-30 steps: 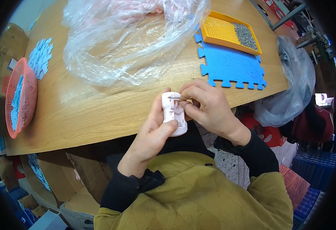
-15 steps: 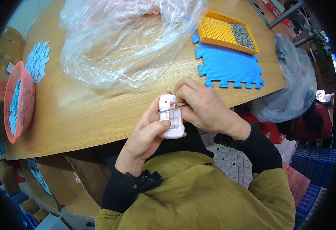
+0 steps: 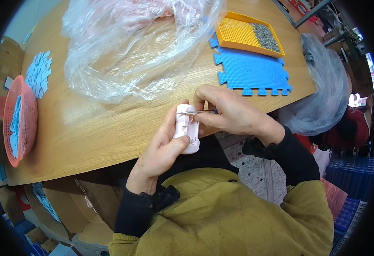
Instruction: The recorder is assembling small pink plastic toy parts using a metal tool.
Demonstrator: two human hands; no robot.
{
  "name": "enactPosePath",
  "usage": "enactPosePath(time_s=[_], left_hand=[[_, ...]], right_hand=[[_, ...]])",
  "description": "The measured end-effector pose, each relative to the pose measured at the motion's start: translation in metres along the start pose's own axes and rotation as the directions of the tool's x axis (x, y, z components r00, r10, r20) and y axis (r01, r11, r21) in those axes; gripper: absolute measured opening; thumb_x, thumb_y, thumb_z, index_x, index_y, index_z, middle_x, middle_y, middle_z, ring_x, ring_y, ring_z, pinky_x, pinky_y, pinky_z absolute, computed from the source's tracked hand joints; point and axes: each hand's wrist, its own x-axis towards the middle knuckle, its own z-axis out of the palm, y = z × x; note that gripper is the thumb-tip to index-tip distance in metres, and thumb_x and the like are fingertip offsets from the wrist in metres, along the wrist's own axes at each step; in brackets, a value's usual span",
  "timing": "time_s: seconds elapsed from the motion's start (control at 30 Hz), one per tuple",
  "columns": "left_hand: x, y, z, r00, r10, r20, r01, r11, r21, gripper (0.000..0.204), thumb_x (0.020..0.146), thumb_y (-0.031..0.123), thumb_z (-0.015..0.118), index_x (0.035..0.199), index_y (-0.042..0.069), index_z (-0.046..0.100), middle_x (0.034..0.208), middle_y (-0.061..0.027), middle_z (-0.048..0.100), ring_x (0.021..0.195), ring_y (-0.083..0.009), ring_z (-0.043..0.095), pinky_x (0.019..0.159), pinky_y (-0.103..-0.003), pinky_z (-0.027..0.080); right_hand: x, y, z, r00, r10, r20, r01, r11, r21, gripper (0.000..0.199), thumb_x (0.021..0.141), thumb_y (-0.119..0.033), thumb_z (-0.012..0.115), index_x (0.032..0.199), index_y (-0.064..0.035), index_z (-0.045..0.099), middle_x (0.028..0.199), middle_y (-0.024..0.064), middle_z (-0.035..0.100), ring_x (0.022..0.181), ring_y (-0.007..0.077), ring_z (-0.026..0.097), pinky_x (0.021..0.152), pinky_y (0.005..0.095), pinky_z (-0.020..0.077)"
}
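Note:
A small pale pink plastic casing (image 3: 188, 130) with an open rectangular compartment is held over the table's near edge. My left hand (image 3: 155, 160) grips it, the thumb across its lower end and the fingers behind it. My right hand (image 3: 238, 112) is at the upper right of the casing, closed on a thin metal tool (image 3: 202, 112). The tool's shaft lies across the casing's upper end, and its tip points left. My right fingertips touch or nearly touch the compartment's edge; whether they also hold a small part is hidden.
A clear plastic bag (image 3: 114, 81) with pink pieces spreads over the table (image 3: 84, 141). A yellow tray (image 3: 238, 35) of small metal parts stands on a blue foam mat (image 3: 255, 72). Light-blue pieces (image 3: 39, 72) lie beside a pink basket (image 3: 31, 123). Cardboard boxes (image 3: 65, 200) sit below.
The metal tool has moved from across the compartment to the casing's upper end and lies more level. The casing has turned a little in my left hand. The whole view has shifted slightly.

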Motion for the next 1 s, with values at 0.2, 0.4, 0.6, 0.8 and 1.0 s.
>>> enactPosePath(time_s=[0.2, 0.4, 0.6, 0.8, 1.0], left_hand=[[0.0, -0.002, -0.01, 0.999, 0.032, -0.018, -0.036, 0.916, -0.399, 0.072, 0.084, 0.002, 0.045, 0.148, 0.005, 0.013, 0.13, -0.0193, 0.048, 0.109, -0.0305, 0.058, 0.089, -0.04, 0.053], [0.001, -0.005, -0.005, 0.996, 0.051, -0.077, -0.073, 0.944, -0.322, 0.073, 0.086, -0.001, 0.044, 0.15, 0.006, 0.008, 0.132, -0.0167, 0.046, 0.109, -0.0268, 0.058, 0.094, -0.038, 0.048], [-0.004, -0.003, 0.0, 0.978, 0.101, -0.184, -0.151, 0.947, -0.282, 0.072, 0.089, 0.002, 0.044, 0.15, 0.007, 0.005, 0.131, -0.0172, 0.047, 0.108, -0.0264, 0.058, 0.094, -0.038, 0.048], [-0.005, -0.008, -0.01, 0.982, 0.017, -0.186, -0.094, 0.906, -0.413, 0.062, 0.096, 0.012, 0.039, 0.149, 0.007, 0.006, 0.125, -0.0214, 0.051, 0.104, -0.0295, 0.06, 0.088, -0.042, 0.052], [-0.008, -0.01, -0.011, 0.973, 0.001, -0.23, -0.085, 0.932, -0.353, 0.059, 0.096, 0.012, 0.038, 0.148, 0.006, 0.01, 0.123, -0.0191, 0.052, 0.103, -0.0279, 0.06, 0.087, -0.04, 0.052]], right_hand=[[-0.009, 0.016, -0.005, 0.982, 0.17, -0.084, -0.139, 0.947, 0.29, 0.014, 0.086, -0.014, 0.067, 0.091, -0.0024, 0.06, 0.079, -0.0032, 0.053, 0.07, 0.0041, 0.047, 0.061, 0.0214, 0.0391], [-0.003, -0.013, 0.009, 0.966, 0.26, -0.002, -0.221, 0.824, 0.522, 0.028, 0.088, -0.01, 0.062, 0.111, 0.0047, 0.058, 0.098, 0.0055, 0.062, 0.085, 0.0061, 0.058, 0.073, 0.0217, 0.0468], [0.003, -0.008, 0.024, 0.978, 0.089, -0.187, -0.05, 0.977, 0.207, 0.029, 0.086, -0.006, 0.059, 0.114, 0.0018, 0.058, 0.085, 0.0029, 0.06, 0.073, 0.0105, 0.057, 0.064, 0.0267, 0.0456], [-0.011, -0.013, 0.028, 0.957, -0.151, -0.247, 0.047, 0.923, -0.381, 0.027, 0.081, -0.008, 0.06, 0.106, -0.0128, 0.065, 0.071, 0.0084, 0.056, 0.066, 0.0268, 0.06, 0.058, 0.0361, 0.0476], [-0.01, -0.016, 0.029, 0.976, -0.164, -0.145, 0.056, 0.827, -0.559, 0.04, 0.078, -0.005, 0.06, 0.117, -0.0172, 0.063, 0.069, 0.0082, 0.051, 0.064, 0.0256, 0.057, 0.056, 0.0377, 0.0444]])
